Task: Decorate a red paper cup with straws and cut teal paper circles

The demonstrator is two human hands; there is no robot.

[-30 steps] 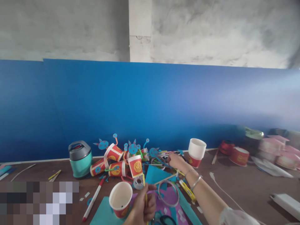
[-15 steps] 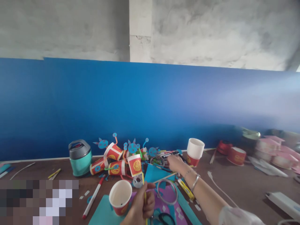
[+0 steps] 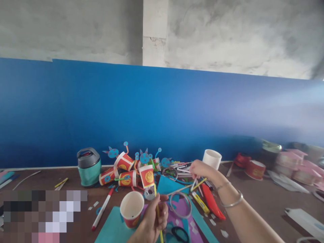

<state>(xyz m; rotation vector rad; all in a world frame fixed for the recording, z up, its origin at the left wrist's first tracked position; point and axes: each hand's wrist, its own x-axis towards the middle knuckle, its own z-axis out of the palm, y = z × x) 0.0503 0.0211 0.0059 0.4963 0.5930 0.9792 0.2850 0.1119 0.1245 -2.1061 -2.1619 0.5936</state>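
My left hand (image 3: 154, 216) is closed around a thin yellow stick (image 3: 158, 210), held upright beside an open paper cup (image 3: 132, 208). The cup stands on a teal sheet (image 3: 108, 225). Farther off, my right hand (image 3: 198, 169) points down into a pile of pens and strips, fingers pinched together. Pale thin strips (image 3: 193, 185) show just below its fingertips; whether they are gripped I cannot tell. Past that wrist stands a white cup (image 3: 212, 158), partly covered by it. Nearer me lie a roll of tape (image 3: 180, 205), a yellow tube (image 3: 200, 202) and a red curved object (image 3: 212, 202).
Red paper cups (image 3: 128, 178) with blue paper creature heads are heaped at the back, near a teal lidded container (image 3: 89, 167). Dark-handled scissors (image 3: 180, 234) lie at the front. A red-capped marker (image 3: 103, 208) is at left; a white cable end and pink items sit right.
My right hand has shifted right and toward me, from the back of the pile. The red curved object, earlier behind my arm, now shows. My left hand keeps the yellow stick.
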